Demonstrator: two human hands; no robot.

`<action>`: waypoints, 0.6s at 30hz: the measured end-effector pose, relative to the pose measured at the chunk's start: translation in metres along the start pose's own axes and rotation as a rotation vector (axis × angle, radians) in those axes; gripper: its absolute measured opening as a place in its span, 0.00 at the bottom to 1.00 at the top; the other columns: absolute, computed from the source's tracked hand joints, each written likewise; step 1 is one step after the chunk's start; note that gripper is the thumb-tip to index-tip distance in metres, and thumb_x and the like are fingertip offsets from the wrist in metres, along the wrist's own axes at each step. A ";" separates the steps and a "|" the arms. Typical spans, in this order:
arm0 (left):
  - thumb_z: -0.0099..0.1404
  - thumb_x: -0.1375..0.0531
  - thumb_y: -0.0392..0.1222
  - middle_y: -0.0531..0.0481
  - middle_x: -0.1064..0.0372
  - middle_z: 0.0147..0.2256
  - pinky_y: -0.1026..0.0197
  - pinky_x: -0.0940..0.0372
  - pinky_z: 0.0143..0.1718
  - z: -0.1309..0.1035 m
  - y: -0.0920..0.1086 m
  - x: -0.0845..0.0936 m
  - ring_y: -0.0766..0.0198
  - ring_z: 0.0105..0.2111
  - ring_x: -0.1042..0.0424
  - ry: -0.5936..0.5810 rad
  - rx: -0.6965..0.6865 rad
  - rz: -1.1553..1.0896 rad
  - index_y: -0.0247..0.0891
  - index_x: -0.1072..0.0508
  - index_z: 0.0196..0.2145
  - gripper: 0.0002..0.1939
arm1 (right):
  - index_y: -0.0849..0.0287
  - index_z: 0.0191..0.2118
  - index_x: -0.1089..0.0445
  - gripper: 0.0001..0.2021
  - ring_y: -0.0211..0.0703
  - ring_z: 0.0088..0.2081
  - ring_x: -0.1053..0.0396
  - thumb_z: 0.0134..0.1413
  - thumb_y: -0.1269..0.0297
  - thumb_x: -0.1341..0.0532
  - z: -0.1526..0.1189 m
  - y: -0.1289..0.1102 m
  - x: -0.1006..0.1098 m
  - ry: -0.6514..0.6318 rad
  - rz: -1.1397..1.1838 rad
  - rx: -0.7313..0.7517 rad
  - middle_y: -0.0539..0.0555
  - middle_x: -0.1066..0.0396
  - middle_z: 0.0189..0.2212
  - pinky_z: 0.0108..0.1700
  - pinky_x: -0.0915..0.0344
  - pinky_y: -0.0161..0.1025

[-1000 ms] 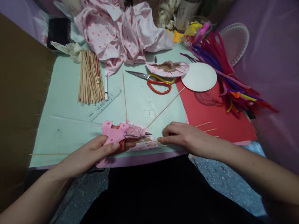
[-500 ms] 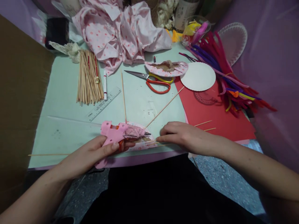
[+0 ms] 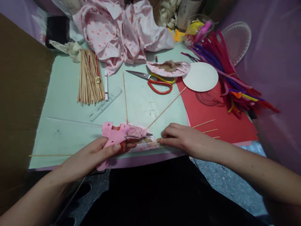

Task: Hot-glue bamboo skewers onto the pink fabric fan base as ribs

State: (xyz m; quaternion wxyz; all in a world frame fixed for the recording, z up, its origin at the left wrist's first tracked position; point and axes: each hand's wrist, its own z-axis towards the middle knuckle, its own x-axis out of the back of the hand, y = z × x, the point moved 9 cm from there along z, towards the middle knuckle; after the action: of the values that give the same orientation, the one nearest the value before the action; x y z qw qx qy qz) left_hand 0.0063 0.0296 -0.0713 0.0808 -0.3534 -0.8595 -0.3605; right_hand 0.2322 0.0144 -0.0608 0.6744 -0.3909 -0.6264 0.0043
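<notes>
Along the near edge of the pale green tabletop (image 3: 63, 91), seen from the head camera, the left hand (image 3: 94, 154) is wrapped around a pink glue gun (image 3: 115, 131), whose nozzle points right, above a floral cloth-covered piece (image 3: 138, 148). A clear glue stick (image 3: 72, 121) juts from its rear. The right hand (image 3: 185, 138) lies curled over several thin sticks (image 3: 154, 144) that reach onto that piece; whether it pinches or merely presses them, I cannot tell.

Markings run along the clear ruler (image 3: 104, 105), too small to read; printing on the jar (image 3: 188, 14) at the back is equally illegible.

Two longer sticks slant away from the cloth-covered piece, one toward a white disc (image 3: 200, 77). Beyond lie open scissors (image 3: 162, 82), touching a second cloth-covered piece (image 3: 169, 69). To the left are a white marker (image 3: 106, 88) and a stick bundle (image 3: 90, 78); crumpled floral fabric (image 3: 127, 34) fills the back. The glue gun hides part of the nearer piece. Pipe cleaners (image 3: 216, 59) spill over red paper (image 3: 211, 116) on the right, near a protractor (image 3: 208, 98).

A clear bowl (image 3: 211, 23) at the upper right holds yellow and pink items.
</notes>
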 end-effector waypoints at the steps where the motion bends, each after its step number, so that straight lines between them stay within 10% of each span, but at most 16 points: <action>1: 0.53 0.39 0.68 0.50 0.31 0.27 0.59 0.42 0.26 0.001 -0.001 0.000 0.52 0.33 0.31 -0.007 0.001 0.015 0.46 0.30 0.24 0.22 | 0.61 0.55 0.30 0.17 0.47 0.44 0.38 0.70 0.69 0.52 0.000 0.000 -0.001 -0.004 -0.021 -0.013 0.61 0.32 0.41 0.42 0.36 0.41; 18: 0.56 0.37 0.58 0.51 0.28 0.27 0.62 0.39 0.28 -0.006 0.009 0.000 0.52 0.39 0.27 0.052 0.008 -0.089 0.46 0.38 0.19 0.19 | 0.59 0.54 0.29 0.17 0.45 0.42 0.38 0.68 0.72 0.51 0.000 0.003 0.004 0.062 0.069 0.026 0.59 0.32 0.40 0.41 0.38 0.40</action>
State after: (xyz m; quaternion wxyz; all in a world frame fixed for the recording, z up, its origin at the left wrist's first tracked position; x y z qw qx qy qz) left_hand 0.0118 0.0302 -0.0614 0.0885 -0.3050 -0.8734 -0.3691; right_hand 0.2351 0.0188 -0.0588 0.6980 -0.4035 -0.5912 0.0235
